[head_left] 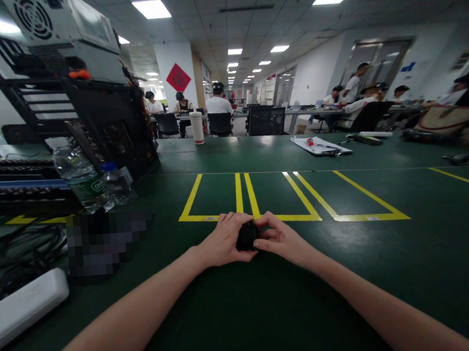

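A small black object (246, 236) with a rounded, blocky shape sits between my two hands, low over the green table; its kind does not show. My left hand (227, 239) is wrapped round its left side, thumb along the near edge. From the right, my right hand (282, 239) pinches the object's right side between thumb and fingers. Part of the object is covered by the fingers. Just beyond the hands, yellow tape outlines (242, 194) mark the green tabletop (278, 312).
At left stand a black computer chassis (113, 131), a plastic water bottle (82, 176) and a smaller blue-capped bottle (117, 184). Nearer lie black cables (17, 255) and a white power strip (25, 308). Farther back are a white cup (197, 128) and a clipboard (321, 146). People sit beyond.
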A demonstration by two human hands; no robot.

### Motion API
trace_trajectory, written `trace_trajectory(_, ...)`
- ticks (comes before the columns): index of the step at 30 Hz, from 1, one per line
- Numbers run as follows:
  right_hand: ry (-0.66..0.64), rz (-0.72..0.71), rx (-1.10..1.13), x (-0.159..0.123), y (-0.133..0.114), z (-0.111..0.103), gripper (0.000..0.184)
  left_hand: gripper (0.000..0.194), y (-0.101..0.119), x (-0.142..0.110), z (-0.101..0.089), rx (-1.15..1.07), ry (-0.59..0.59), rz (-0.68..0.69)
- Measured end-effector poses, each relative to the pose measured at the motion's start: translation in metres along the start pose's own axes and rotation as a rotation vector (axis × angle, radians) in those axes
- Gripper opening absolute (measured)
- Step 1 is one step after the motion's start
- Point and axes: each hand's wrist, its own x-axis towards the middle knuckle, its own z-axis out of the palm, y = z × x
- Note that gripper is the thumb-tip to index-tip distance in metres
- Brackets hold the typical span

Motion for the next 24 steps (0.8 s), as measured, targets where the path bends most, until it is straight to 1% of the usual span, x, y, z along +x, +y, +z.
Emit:
trace_trajectory(2, 0.034, -0.021, -0.036, 0.001, -0.001, 0.0, 0.017, 0.061, 0.0, 0.0, 0.0, -0.003, 0.003, 0.001)
trace_trajectory(4, 0.062, -0.033, -0.057, 0.002, -0.001, 0.0, 0.015, 0.062, 0.0, 0.0, 0.001, -0.003, 0.01, -0.002)
trace_trajectory(6, 0.061, -0.018, -0.03, 0.003, 0.0, -0.001, 0.018, 0.062, 0.0, 0.001, 0.002, 0.0, 0.017, -0.004)
trace_trajectory(11, 0.006, 0.073, 0.013, 0.001, 0.005, -0.002, 0.031, 0.06, 0.001, 0.001, 0.002, 0.0, 0.001, -0.016)
trace_trajectory(21, -0.022, 0.035, 0.082, 0.002, 0.01, -0.004, 0.04, 0.06, -0.001, 0.001, 0.003, 0.008, 0.002, -0.013)
trace_trajectory(24, -0.031, 0.031, 0.092, 0.002, 0.009, -0.003, 0.037, 0.059, -0.001, 0.002, 0.003, 0.013, 0.007, -0.025)
